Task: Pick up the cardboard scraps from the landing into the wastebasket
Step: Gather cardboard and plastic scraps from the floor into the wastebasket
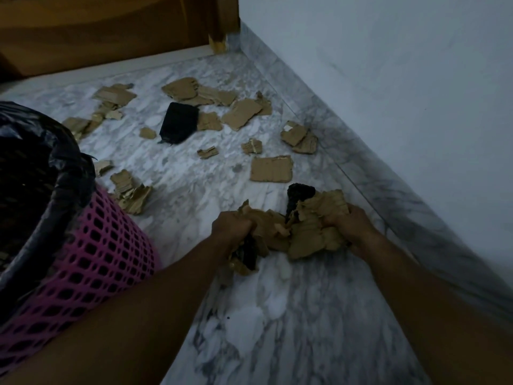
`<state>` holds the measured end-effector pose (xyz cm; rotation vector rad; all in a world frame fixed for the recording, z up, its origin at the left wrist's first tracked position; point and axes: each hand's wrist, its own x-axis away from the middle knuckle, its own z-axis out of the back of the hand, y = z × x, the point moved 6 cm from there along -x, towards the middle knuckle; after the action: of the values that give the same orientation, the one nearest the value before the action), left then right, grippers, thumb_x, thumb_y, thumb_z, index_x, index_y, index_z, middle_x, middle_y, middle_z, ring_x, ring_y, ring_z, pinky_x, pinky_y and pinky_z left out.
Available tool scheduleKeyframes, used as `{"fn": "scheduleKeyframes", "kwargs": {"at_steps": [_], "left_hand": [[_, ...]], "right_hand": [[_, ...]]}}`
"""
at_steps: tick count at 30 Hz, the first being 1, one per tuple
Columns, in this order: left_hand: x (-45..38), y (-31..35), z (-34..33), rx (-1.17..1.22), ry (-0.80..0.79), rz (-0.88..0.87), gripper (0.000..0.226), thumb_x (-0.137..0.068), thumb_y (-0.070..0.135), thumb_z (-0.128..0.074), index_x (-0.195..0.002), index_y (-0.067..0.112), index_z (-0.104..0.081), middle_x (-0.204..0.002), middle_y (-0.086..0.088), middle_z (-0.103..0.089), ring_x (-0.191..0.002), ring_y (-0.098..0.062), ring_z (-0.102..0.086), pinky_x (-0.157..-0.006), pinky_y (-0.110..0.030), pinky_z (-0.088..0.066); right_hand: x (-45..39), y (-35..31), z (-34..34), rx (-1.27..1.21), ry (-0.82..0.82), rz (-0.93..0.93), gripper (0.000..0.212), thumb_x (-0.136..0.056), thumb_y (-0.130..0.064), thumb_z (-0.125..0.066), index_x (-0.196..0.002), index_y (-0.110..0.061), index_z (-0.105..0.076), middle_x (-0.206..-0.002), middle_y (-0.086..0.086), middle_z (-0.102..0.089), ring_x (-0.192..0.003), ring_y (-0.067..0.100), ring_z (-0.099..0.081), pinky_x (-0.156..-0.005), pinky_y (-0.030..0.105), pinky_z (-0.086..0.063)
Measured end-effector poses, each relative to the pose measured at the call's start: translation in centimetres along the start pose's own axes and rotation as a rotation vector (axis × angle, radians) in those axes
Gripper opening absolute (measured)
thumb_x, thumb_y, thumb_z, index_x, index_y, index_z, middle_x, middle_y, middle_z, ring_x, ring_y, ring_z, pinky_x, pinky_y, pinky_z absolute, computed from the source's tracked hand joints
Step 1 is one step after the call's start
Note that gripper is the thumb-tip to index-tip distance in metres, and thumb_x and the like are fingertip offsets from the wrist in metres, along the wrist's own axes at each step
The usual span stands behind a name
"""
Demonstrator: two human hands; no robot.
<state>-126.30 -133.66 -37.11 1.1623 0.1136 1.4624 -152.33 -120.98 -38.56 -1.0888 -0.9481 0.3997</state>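
Both hands are low over the marble floor (277, 315), apart from each other, and each one grips its own side of one bundle of torn cardboard scraps (302, 232). The left hand (231, 227) has its fingers curled round brown pieces and also a dark, crumpled piece that hangs below it. The right hand (348, 225) clamps a thicker bunch of corrugated pieces with rough, frayed edges. A black piece (298, 195) stands up from the bundle just beyond the right hand.

The floor is smooth, white with grey veins. Beyond the hands many more scraps lie flat on it, well apart from the bundle. The nearest is an almost rectangular brown piece (272, 169), just beyond the hands. Farther away lies a flat black rectangular thing (179, 122), and brown scraps lie around it. Some small, layered pieces (130, 193) lie to the left of the left hand, close to the wastebasket.

The wastebasket (105, 259) is to the left of the left arm. It is pink plastic with a lattice of small holes, and a glossy black bag (36, 151) lines it and folds over the rim.

To the right of the right hand runs a marble skirting (388, 173) under a pale wall (388, 65). Far beyond the hands is a brown wooden door frame (111, 29), chipped at the bottom corner.
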Motion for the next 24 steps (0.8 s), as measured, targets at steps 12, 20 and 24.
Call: {"fn": "scheduleKeyframes", "kwargs": {"at_steps": [12,20,24], "left_hand": [[5.7,9.1,5.4,0.094,0.205,-0.258,0.013,-0.076,0.015,-0.062,-0.084,0.01,-0.072,-0.079,-0.005,-0.069,-0.076,-0.023,-0.066,-0.06,-0.027,-0.048],[13.7,15.8,17.9,-0.073,0.446,-0.502,0.018,-0.089,0.023,-0.054,-0.079,0.011,-0.064,-0.077,-0.002,-0.065,-0.076,-0.024,-0.063,-0.063,-0.03,-0.051],[18.8,14.5,27.2,0.015,0.599,-0.493,0.019,-0.089,0.031,-0.058,-0.078,0.017,-0.064,-0.078,-0.001,-0.063,-0.075,-0.021,-0.063,-0.063,-0.028,-0.049]], "right_hand": [[6.3,-12.2,1.9,-0.123,0.034,0.199,0.032,-0.072,0.006,-0.076,-0.1,-0.008,-0.076,-0.099,0.014,-0.077,-0.088,0.031,-0.074,-0.08,0.046,-0.061],[13.6,-24.0,-5.1,-0.203,-0.093,0.482,0.032,-0.069,0.009,-0.079,-0.097,-0.006,-0.076,-0.097,0.012,-0.078,-0.089,0.033,-0.074,-0.078,0.047,-0.061],[18.0,-29.1,-12.1,-0.245,-0.235,0.621,0.028,-0.072,0.012,-0.076,-0.092,-0.007,-0.075,-0.085,0.005,-0.079,-0.076,0.025,-0.075,-0.067,0.036,-0.061]]}}
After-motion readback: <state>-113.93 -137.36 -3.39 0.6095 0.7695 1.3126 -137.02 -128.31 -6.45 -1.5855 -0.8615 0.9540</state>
